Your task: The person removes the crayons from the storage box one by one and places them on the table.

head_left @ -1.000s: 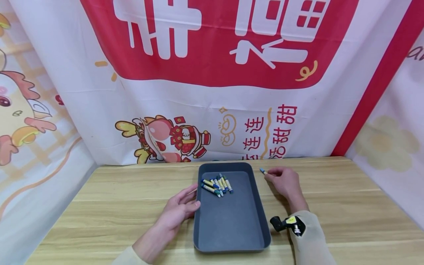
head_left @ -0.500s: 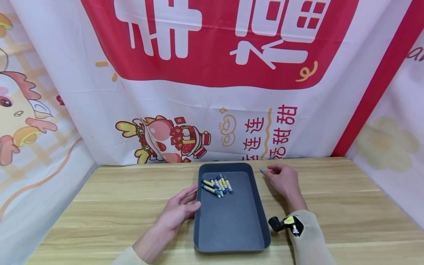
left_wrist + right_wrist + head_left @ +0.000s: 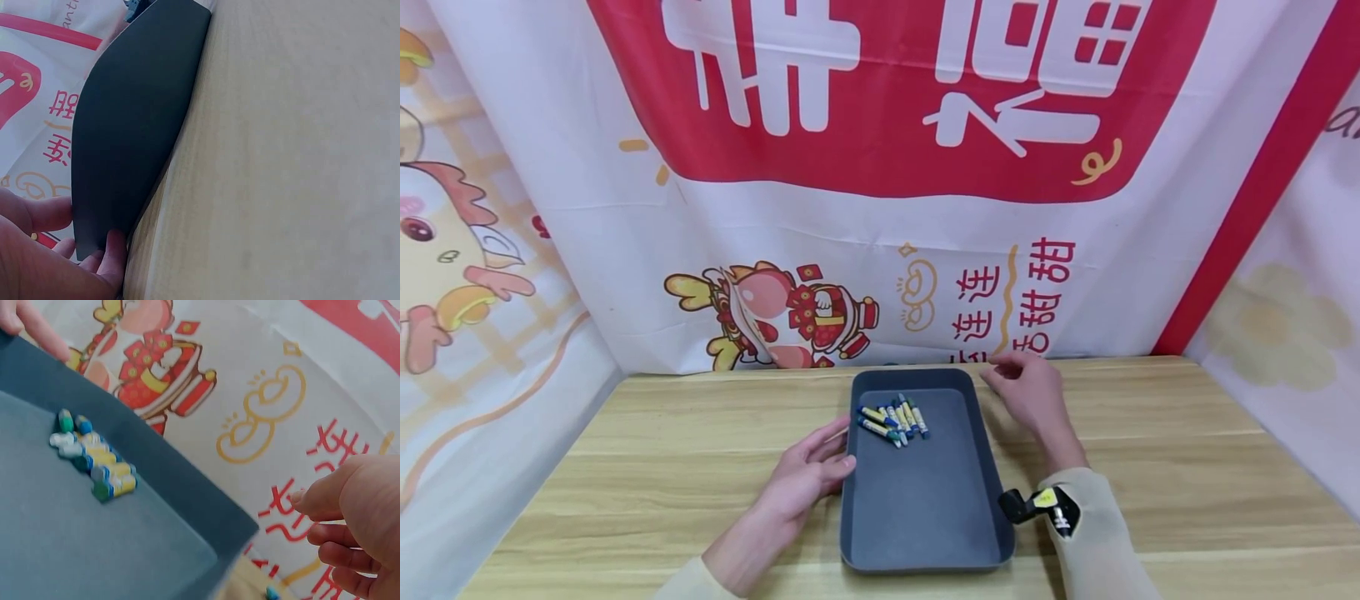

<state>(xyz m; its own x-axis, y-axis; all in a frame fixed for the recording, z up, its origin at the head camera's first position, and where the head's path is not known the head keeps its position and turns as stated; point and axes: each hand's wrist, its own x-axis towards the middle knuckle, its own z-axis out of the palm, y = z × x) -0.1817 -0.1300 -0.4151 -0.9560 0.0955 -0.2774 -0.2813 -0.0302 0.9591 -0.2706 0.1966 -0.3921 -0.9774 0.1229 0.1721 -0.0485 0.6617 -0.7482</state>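
Observation:
A dark grey rectangular tray (image 3: 925,508) lies on the table in the head view. Several crayons (image 3: 893,420) with yellow or white wrappers and blue or green ends are heaped inside, toward its far left. Against the tray's left side rests my left hand (image 3: 801,475), fingers extended along the outer wall and thumb at the rim. Beyond the far right corner hovers my right hand (image 3: 1033,396), fingers loosely bent, with nothing seen between them. Below it, in the right wrist view, a blue-green crayon tip (image 3: 272,592) shows at the bottom edge; the rest is cut off.
A wood-grain table (image 3: 700,442) carries everything and ends at a white printed cloth backdrop (image 3: 880,275). More printed cloth hangs at both sides. A black wrist camera (image 3: 1037,507) is strapped to the right sleeve.
My right hand has moved slightly left and away from me, toward the backdrop. The blue-tipped crayon it held a second ago no longer shows in the head view. My left hand stays put.

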